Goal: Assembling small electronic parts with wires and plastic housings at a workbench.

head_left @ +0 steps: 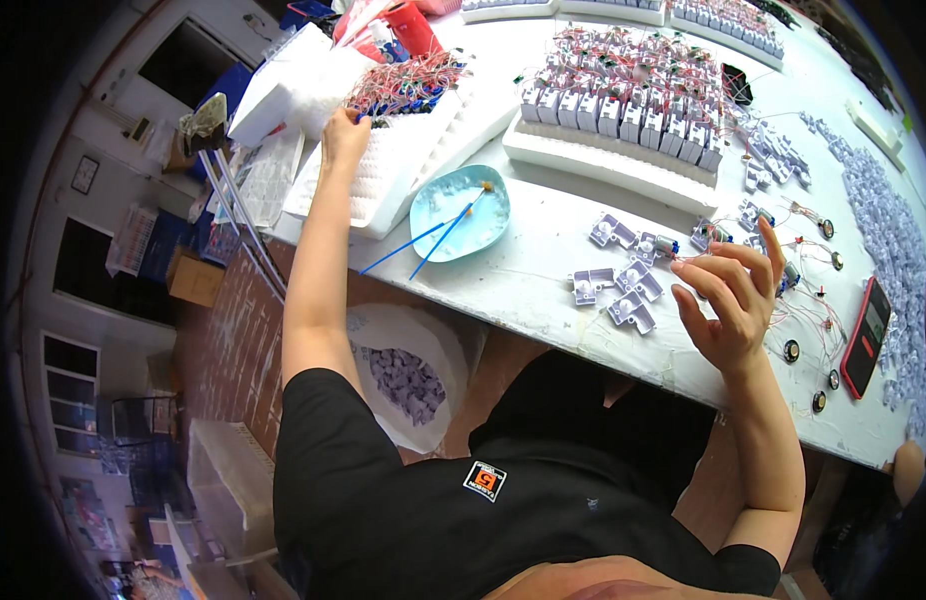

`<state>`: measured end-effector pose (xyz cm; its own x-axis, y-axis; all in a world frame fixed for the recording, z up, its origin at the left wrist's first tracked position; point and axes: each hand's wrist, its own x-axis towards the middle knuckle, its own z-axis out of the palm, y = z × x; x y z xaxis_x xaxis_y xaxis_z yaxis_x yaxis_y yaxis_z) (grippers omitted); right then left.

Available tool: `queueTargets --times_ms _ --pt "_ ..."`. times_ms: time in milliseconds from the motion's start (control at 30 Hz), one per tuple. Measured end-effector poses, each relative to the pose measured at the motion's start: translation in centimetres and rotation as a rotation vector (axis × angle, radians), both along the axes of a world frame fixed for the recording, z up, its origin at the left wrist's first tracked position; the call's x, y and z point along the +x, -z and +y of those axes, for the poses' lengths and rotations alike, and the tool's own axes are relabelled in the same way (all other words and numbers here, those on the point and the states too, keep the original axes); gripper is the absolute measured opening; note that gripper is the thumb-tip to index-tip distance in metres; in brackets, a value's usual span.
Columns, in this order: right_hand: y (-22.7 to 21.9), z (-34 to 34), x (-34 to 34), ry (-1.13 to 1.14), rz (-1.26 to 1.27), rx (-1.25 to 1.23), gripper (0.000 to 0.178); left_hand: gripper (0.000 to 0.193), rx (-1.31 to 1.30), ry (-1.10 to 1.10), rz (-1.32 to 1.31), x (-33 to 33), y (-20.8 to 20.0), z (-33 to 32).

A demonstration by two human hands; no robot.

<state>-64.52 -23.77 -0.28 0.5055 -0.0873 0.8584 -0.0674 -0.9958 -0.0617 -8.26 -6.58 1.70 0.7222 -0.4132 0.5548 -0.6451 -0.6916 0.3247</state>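
My left hand (345, 138) reaches to the far left, its fingers closed at the near edge of a tangled heap of red-wired parts (408, 85). A bit of blue shows at its fingertips, too small to name. The heap lies on a white foam tray (403, 185) with rows of hollows. My right hand (728, 300) hovers over the table's near right side, fingers apart and holding nothing. Beside it lie several grey plastic housings (638, 280), and small motors with wires (666, 246) sit in some of them. Wired round black discs (791, 350) lie to its right.
A light blue bowl (433, 245) holds two blue-handled brushes near the table edge. Behind it a foam block (603, 165) carries rows of wired housings. A red-edged phone (867, 335) and a large spread of small pale parts (883, 220) lie at the right. A sack of grey parts (403, 385) stands below.
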Motion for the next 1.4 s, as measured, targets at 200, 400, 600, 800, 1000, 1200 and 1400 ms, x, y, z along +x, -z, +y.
queueTargets --times_ms 200,400,600,800,1000,1200,1400 --pt "0.0 0.2 0.1 0.005 0.008 0.008 0.013 0.047 0.242 -0.002 0.043 -1.2 -0.6 -1.0" --pt "0.0 0.3 0.3 -0.006 0.019 0.01 0.013 0.047 0.294 -0.013 0.048 -0.4 -0.4 -1.0" --pt "0.0 0.3 0.3 -0.006 0.019 0.006 0.013 0.039 0.231 0.012 -0.119 -0.9 0.5 -1.6" --pt "-0.1 0.3 0.3 -0.018 0.036 0.006 0.013 0.038 0.304 -0.058 0.013 -0.7 0.2 -1.8" --pt "0.0 0.2 0.5 -0.027 0.034 0.016 0.012 0.039 0.308 -0.105 0.153 1.2 0.5 -2.1" --pt "0.0 0.1 0.7 -0.021 0.043 0.01 0.013 0.032 0.259 -0.091 0.054 1.5 0.2 -1.5" --pt "0.3 0.0 0.7 -0.015 0.063 0.025 0.014 0.038 0.333 -0.084 0.091 1.4 0.4 -2.1"
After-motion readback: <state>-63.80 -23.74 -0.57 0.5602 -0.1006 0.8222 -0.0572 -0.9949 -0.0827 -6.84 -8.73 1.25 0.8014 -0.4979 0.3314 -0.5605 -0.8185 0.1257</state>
